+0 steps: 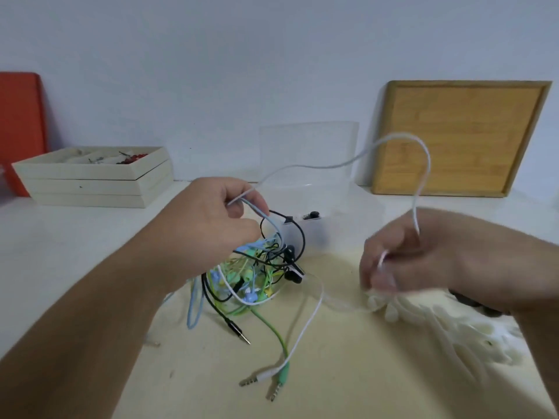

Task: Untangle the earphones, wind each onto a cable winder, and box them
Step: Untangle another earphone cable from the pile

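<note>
A tangle of earphones [251, 276] in black, green, white and light blue lies on the beige mat [332, 373], its plugs trailing toward me. My left hand [217, 219] pinches a pale blue cable [393, 140] just above the tangle. The cable arcs up and over to my right hand [402, 258], which pinches its other part; that hand is blurred. Beneath my right hand lies a heap of white cable winders [438, 325]. A clear plastic box [311, 228] with its lid raised stands behind the tangle.
Stacked cream trays [90, 182] with small parts sit at the back left beside an orange board [18, 128]. A wooden tray [459, 137] leans against the wall at the back right. A dark object [472, 303] shows by my right wrist.
</note>
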Motion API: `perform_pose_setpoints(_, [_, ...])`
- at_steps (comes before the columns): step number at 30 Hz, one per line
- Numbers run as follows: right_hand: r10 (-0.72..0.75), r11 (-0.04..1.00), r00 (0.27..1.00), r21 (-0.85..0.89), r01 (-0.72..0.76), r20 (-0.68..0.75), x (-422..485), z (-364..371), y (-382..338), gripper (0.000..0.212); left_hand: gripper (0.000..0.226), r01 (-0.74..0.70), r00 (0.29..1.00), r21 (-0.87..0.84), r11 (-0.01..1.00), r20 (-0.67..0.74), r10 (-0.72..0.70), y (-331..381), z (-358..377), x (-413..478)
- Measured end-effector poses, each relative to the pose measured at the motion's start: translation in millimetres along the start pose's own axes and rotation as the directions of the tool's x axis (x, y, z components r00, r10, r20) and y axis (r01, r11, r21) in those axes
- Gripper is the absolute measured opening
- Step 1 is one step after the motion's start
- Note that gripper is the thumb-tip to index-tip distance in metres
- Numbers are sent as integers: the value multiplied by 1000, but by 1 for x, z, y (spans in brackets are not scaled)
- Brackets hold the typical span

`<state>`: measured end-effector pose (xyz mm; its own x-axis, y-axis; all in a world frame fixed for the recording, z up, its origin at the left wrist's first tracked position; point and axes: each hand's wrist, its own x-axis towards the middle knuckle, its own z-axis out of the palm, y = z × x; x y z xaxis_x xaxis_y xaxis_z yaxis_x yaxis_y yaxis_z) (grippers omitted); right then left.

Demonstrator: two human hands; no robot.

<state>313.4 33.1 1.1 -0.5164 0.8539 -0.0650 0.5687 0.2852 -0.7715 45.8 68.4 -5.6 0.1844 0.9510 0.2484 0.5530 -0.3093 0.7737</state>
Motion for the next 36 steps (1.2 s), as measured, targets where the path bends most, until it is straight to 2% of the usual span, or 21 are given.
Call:
perform_pose_setpoints(1, [43,997,991,-69,-35,127,0,1,0,29,17,-12,1000,-4,1000,-4,12,0,-2,0])
perform_pose_setpoints(2, [80,991,980,-119,-59,184,0,2,0,32,19,-20,1000,-27,999,-13,20,0,-3,-1])
perform_pose_setpoints(3, [93,987,983,-143,-71,159,1,3,1,30,20,-17,1000,-66,998,-26,16,0,-4,0])
perform_pose_setpoints(5, [59,991,998,-123,-56,16,4,3,2,27,19,2,998,-129,992,-65,-10,0,-4,2])
perform_pose_setpoints(8, [101,987,986,-111,-117,-133,3,4,1,49,19,-13,995,-150,989,-101,-2,-1,-2,4])
perform_pose_setpoints(10, [156,983,964,-58,-172,-214,5,5,-1,37,22,-47,994,-89,995,-106,38,-2,-1,3])
perform_pose_setpoints(12, [206,974,903,-14,-228,-377,7,4,1,10,24,-65,991,-34,997,-120,61,-3,1,3])
perform_pose_setpoints(14, [220,957,793,-33,-289,-568,7,1,3,15,22,-79,989,-42,996,-130,73,-4,2,4])
perform_pose_setpoints(15, [219,954,730,-16,-300,-648,8,-1,4,11,21,-79,988,-58,995,-136,71,-5,2,5])
perform_pose_setpoints(16, [228,959,670,43,-281,-706,8,-2,1,10,22,-76,988,-70,995,-139,66,-6,2,6])
perform_pose_setpoints(18, [292,951,604,292,-102,-742,10,-5,-1,21,22,-67,988,-65,996,-141,58,-8,3,7])
perform_pose_setpoints(20, [392,799,619,586,137,-680,13,-9,-3,23,21,-69,991,-49,996,-119,63,-8,2,6])
perform_pose_setpoints(23, [447,482,709,815,321,-545,13,-17,3,25,31,-95,995,-31,995,40,96,-3,-3,-1])
perform_pose_setpoints(25, [438,283,725,847,451,-532,11,-22,10,25,29,-99,990,87,991,113,89,-5,-7,-1])
perform_pose_setpoints(27, [418,116,712,810,574,-564,9,-29,17,24,21,-88,995,239,967,77,71,-12,-10,3])
perform_pose_setpoints(29, [393,13,681,745,667,-618,8,-37,23,36,30,-17,1000,274,961,-17,23,-22,-15,8])
perform_pose_setpoints(30, [381,19,657,716,697,-650,7,-41,26,46,33,28,996,245,969,-86,-7,-28,-19,12])
perform_pose_setpoints(31, [368,69,634,700,710,-680,5,-46,30,54,33,60,986,198,978,-167,-27,-31,-21,14])
perform_pose_setpoints(32, [353,145,617,693,707,-703,5,-48,30,52,33,79,970,152,985,-239,-41,-34,-23,15])
perform_pose_setpoints(34, [382,364,574,688,627,-725,7,-45,28,36,33,67,949,81,994,-312,-39,-32,-22,15])
perform_pose_setpoints(36, [421,652,520,646,396,-743,10,-36,24,22,33,14,940,17,1000,-340,-8,-20,-17,11])
